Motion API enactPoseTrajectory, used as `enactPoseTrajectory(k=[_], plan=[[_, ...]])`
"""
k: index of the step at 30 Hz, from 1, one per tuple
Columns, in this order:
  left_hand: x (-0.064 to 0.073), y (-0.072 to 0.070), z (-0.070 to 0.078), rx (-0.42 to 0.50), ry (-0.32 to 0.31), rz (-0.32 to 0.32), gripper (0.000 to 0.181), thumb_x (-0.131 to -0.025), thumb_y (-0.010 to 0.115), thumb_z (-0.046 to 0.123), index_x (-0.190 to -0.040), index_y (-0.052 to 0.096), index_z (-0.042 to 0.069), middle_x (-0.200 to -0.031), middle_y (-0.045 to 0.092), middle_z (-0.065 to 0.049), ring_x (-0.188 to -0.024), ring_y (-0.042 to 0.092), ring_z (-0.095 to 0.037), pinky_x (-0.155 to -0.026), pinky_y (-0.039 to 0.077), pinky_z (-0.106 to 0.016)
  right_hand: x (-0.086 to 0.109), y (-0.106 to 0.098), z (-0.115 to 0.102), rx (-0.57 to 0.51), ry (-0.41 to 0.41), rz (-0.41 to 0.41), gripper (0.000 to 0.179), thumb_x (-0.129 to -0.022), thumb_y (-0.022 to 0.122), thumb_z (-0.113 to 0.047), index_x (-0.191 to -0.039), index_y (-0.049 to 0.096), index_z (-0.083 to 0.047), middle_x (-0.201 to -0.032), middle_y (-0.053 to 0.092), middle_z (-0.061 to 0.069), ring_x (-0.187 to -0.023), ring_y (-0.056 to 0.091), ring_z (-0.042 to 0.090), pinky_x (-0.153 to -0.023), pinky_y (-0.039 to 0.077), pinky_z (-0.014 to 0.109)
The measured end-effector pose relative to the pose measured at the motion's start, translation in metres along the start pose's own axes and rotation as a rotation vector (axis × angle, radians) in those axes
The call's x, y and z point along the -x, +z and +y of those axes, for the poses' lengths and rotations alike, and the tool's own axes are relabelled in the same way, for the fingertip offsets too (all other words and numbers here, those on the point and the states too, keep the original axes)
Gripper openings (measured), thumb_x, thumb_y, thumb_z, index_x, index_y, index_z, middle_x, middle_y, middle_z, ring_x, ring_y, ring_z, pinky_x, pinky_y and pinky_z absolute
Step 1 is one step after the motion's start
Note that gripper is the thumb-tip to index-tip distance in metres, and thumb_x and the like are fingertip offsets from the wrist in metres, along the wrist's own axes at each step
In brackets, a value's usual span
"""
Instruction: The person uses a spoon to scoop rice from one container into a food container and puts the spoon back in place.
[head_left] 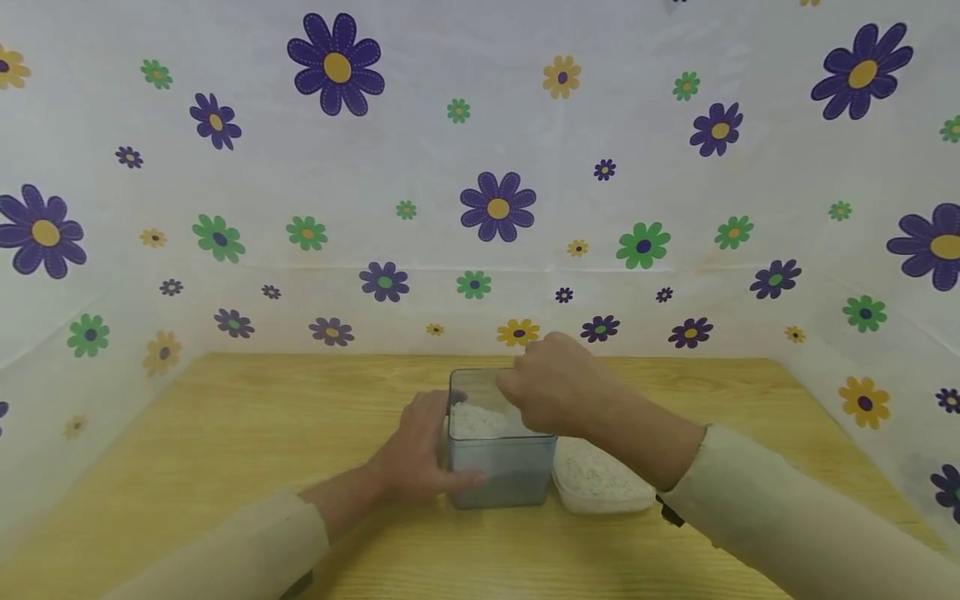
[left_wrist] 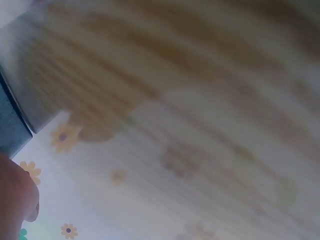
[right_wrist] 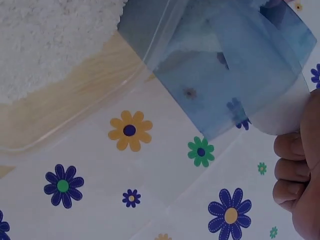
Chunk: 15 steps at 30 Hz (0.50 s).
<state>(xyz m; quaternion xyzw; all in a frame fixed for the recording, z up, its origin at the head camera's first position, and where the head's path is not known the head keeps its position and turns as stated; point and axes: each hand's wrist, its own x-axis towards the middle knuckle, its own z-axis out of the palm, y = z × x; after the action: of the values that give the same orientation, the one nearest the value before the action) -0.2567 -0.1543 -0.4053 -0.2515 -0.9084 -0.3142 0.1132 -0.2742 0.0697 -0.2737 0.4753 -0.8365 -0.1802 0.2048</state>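
A bluish clear square container (head_left: pixel 501 471) stands upright on the table, with white grains (head_left: pixel 476 421) that look like rice inside. My left hand (head_left: pixel 420 450) holds it at its left side, thumb across the front; in the left wrist view only a fingertip (left_wrist: pixel 20 197) shows beside it. My right hand (head_left: pixel 562 383) is over the container's right rim with fingers curled. In the right wrist view it grips a white round-edged piece (right_wrist: pixel 282 112), perhaps a scoop; its full shape is hidden. A shallow clear tub (head_left: pixel 603 504) of the same grains sits beside the container, under my right forearm.
The wood-patterned table (head_left: pixel 300 400) reaches back to a white flowered sheet (head_left: pixel 420 150), which also closes off both sides. Dark bands sit under my sleeves (head_left: pixel 780 500).
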Motion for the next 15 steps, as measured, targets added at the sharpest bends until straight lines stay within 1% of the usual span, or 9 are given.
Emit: enactPoseTrajectory(k=[2, 5, 8, 11, 13, 15], plan=[[0.0, 0.0, 0.0, -0.01, 0.0, 0.004, 0.092, -0.071, 0.08, 0.057, -0.139, 0.042, 0.008, -0.131, 0.052, -0.006, -0.121, 0.043, -0.023, -0.104, 0.033, -0.055, -0.003, 0.006, -0.005, -0.036, 0.024, -0.071, 0.024, -0.085, 0.061, -0.009, -0.063, 0.055, -0.018, -0.051, 0.027, -0.007, -0.047, 0.027, 0.009, -0.047, 0.024, 0.025], [0.0, 0.001, 0.0, -0.015, 0.009, 0.002, 0.093, -0.071, 0.08, 0.057, -0.139, 0.042, 0.007, -0.13, 0.052, -0.006, -0.121, 0.042, -0.023, -0.103, 0.033, -0.054, -0.005, 0.012, -0.009, -0.062, 0.082, -0.154, 0.026, -0.087, 0.062, -0.012, -0.063, 0.055, -0.019, -0.052, 0.029, -0.007, -0.047, 0.03, 0.009, -0.047, 0.026, 0.025], [-0.001, 0.001, 0.0, -0.01, 0.026, 0.004, 0.092, -0.071, 0.082, 0.054, -0.139, 0.041, 0.008, -0.131, 0.052, -0.006, -0.121, 0.043, -0.024, -0.103, 0.032, -0.055, -0.007, 0.017, -0.01, -0.118, 0.143, -0.199, 0.026, -0.091, 0.062, -0.016, -0.066, 0.057, -0.019, -0.052, 0.032, -0.006, -0.048, 0.032, 0.01, -0.048, 0.028, 0.025], [-0.001, 0.002, -0.001, -0.007, 0.031, 0.006, 0.091, -0.07, 0.082, 0.053, -0.139, 0.041, 0.01, -0.131, 0.052, -0.006, -0.122, 0.043, -0.025, -0.104, 0.031, -0.056, -0.005, 0.021, -0.009, -0.211, 0.184, -0.196, 0.026, -0.096, 0.061, -0.021, -0.07, 0.057, -0.019, -0.053, 0.034, -0.007, -0.049, 0.034, 0.009, -0.048, 0.029, 0.024], [0.0, 0.002, -0.003, -0.017, 0.035, 0.008, 0.091, -0.07, 0.082, 0.054, -0.139, 0.041, 0.011, -0.131, 0.052, -0.006, -0.122, 0.043, -0.025, -0.103, 0.032, -0.055, -0.003, 0.023, -0.01, -0.247, 0.209, -0.17, 0.028, -0.098, 0.06, -0.025, -0.071, 0.057, -0.019, -0.053, 0.034, -0.007, -0.048, 0.034, 0.009, -0.048, 0.028, 0.024], [0.001, 0.001, -0.005, -0.025, 0.03, 0.008, 0.091, -0.07, 0.081, 0.055, -0.139, 0.041, 0.01, -0.131, 0.052, -0.005, -0.122, 0.042, -0.024, -0.104, 0.032, -0.054, -0.002, 0.026, -0.011, -0.26, 0.227, -0.132, 0.029, -0.099, 0.06, -0.027, -0.071, 0.057, -0.02, -0.053, 0.033, -0.007, -0.048, 0.033, 0.009, -0.047, 0.028, 0.024]])
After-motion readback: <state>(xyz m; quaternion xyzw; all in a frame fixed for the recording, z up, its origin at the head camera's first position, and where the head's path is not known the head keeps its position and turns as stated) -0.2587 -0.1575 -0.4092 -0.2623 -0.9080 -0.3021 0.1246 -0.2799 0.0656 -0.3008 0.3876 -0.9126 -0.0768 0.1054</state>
